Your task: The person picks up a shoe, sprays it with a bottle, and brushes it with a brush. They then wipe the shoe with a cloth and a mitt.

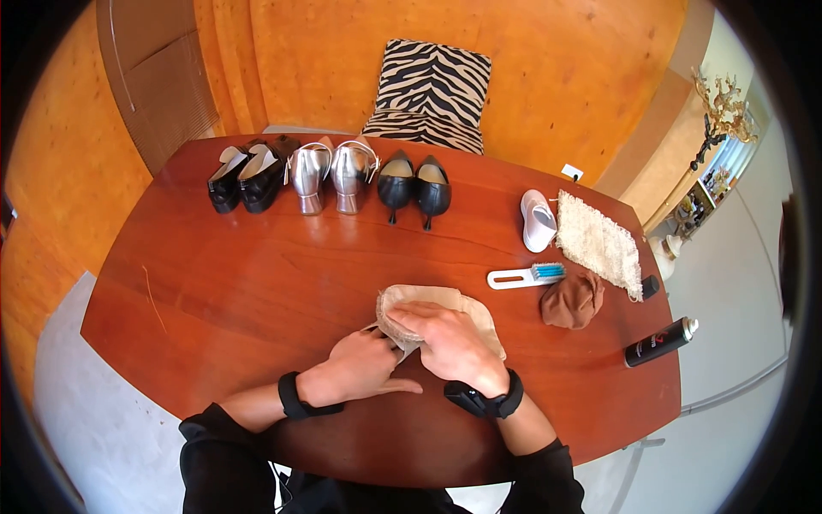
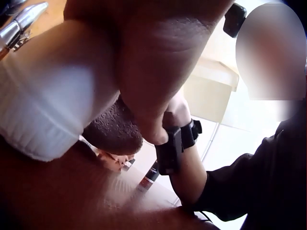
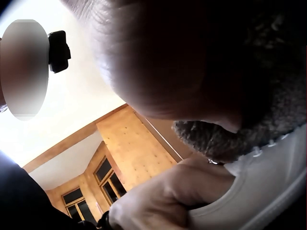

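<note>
A white sneaker (image 2: 43, 115) with a ribbed toe edge fills the left side of the left wrist view. Its pale upper (image 3: 268, 187) and eyelets show in the right wrist view. My left hand (image 1: 364, 364) holds it, fingers reaching in at its opening and hidden there, thumb sticking out to the side. A beige, fuzzy-edged cloth (image 1: 432, 297) covers most of the shoe in the head view. My right hand (image 1: 462, 347) grips this cloth and presses it against the shoe; in the right wrist view its nap (image 3: 201, 139) bunches beside the fingers.
Black loafers (image 1: 244, 180), silver heels (image 1: 349, 180) and black pumps (image 1: 415, 184) line the table's far side. To the right are another white sneaker (image 1: 538, 221), a cream cloth (image 1: 599, 240), a brush (image 1: 527, 276), a brown cloth (image 1: 572, 301) and a black spray can (image 1: 659, 343).
</note>
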